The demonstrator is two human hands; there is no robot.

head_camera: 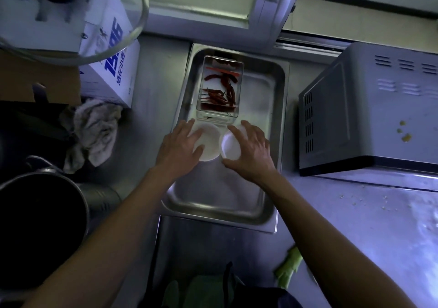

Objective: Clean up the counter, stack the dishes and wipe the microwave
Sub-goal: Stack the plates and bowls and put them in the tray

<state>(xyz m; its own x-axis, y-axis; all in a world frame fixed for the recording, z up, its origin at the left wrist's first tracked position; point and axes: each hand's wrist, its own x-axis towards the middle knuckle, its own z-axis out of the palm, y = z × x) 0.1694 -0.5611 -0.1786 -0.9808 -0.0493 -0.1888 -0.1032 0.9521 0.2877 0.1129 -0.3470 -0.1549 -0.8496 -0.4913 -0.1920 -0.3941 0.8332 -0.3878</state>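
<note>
While both arms reach forward over the steel counter (pixel 355 224), each hand sits on a small white dish inside the metal tray (pixel 218 203). Left hand (pixel 177 149): fingers spread and fairly straight, laid across the top of the left dish (pixel 209 141), fingertips near its far rim; palm covers the dish's near-left edge. Right hand (pixel 251 151): fingers and thumb curved around the right dish (pixel 230 147), gripping it by the rim, with the dish tilted slightly so its white inside shows. Whether it is lifted off the tray floor cannot be told. The two dishes lie just beside each other, rims nearly touching, about midway along the tray.

Behind the dishes, in the far half of the tray, stands a clear rectangular container (pixel 220 87) holding dried red chillies (pixel 220 94). It is near the left hand's fingertips.

Microwave (pixel 367 113) sits on the counter right of the tray, apart from it; yellowish spots (pixel 404 132) show on its top panel. Crumbs are scattered on the counter in front of it. A green cloth (pixel 289 267) lies at the near counter edge by the right forearm. Left of the tray: crumpled grey rag (pixel 92 132), a blue-and-white carton (pixel 111 66), a dark pot (pixel 40 224), and a glass lid (pixel 132 23) above the carton.
</note>
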